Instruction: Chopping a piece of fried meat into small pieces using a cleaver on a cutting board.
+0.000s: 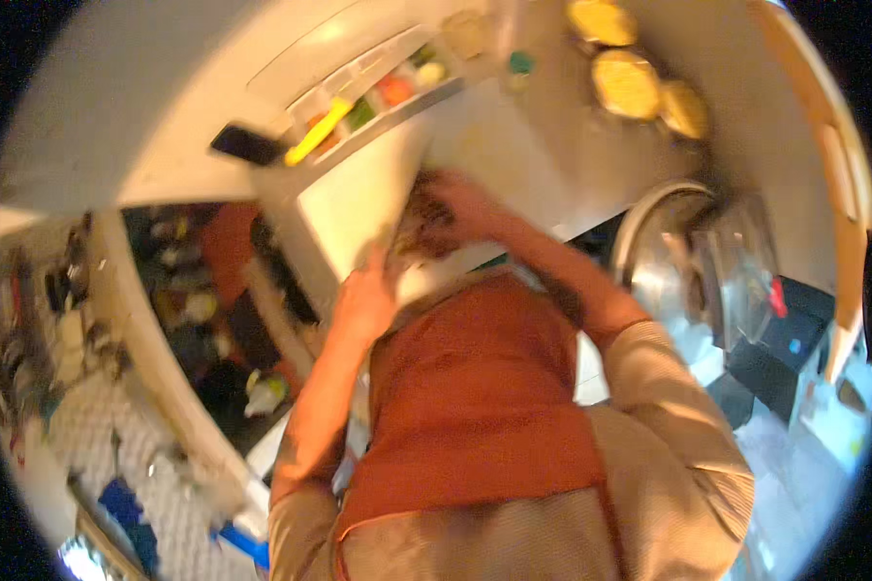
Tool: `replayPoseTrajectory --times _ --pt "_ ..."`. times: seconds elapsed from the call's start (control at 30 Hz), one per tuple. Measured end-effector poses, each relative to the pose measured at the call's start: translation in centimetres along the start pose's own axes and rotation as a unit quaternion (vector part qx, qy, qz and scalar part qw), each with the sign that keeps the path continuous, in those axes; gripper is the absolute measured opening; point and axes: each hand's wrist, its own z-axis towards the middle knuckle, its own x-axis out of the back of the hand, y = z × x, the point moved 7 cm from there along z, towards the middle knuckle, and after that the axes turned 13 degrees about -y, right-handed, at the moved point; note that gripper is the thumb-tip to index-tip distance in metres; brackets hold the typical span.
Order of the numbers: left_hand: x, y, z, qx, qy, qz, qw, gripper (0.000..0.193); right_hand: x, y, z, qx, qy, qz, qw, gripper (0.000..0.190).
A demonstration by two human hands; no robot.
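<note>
The picture is blurred. My right hand is bent over a dark brown, lumpy mass that looks like food, its fingertips touching the top. At the mass's near left edge is my left hand, fingers pointing away from me. Whether either hand grips it is too smeared to see. Beneath lies a pale, flat board or sheet, and a greyer flat surface adjoins it on the right. My orange-red apron comes close to the counter's front edge.
Beyond the board stands a divided tray of colourful chopped food, with a yellow-handled utensil across it. A dark, flat object lies left. Several round yellow items sit back right. A large shiny metal vessel stands at right.
</note>
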Motion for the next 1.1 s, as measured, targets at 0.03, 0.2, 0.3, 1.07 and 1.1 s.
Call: replayPoseTrajectory --times 0.03,0.2,0.3,1.07,1.1 --pt "-0.1 -0.4 -0.7 0.028 -0.012 -0.017 0.999 0.049 -1.2 -0.5 0.6 0.023 -0.062 0.143 0.987 0.044" --pt "-4.6 -5.6 4.0 0.01 0.077 -0.047 0.996 0.048 -7.2 0.9 2.4 -0.024 0.015 -0.004 1.0 0.038" --pt "0.6 0.8 0.9 0.045 -0.034 0.002 0.998 0.045 -4.8 0.2 0.0 -0.072 0.001 -0.06 0.996 0.043" --pt "-1.1 -5.0 -1.1 0.005 0.149 -0.029 0.988 0.032 -1.7 -1.4 -2.7 -0.021 0.043 -0.074 0.996 0.082" --pt "-1.7 -6.2 -1.8 0.01 0.169 -0.037 0.985 0.03 -2.4 -2.0 -2.9 -0.036 0.048 -0.085 0.995 0.094"
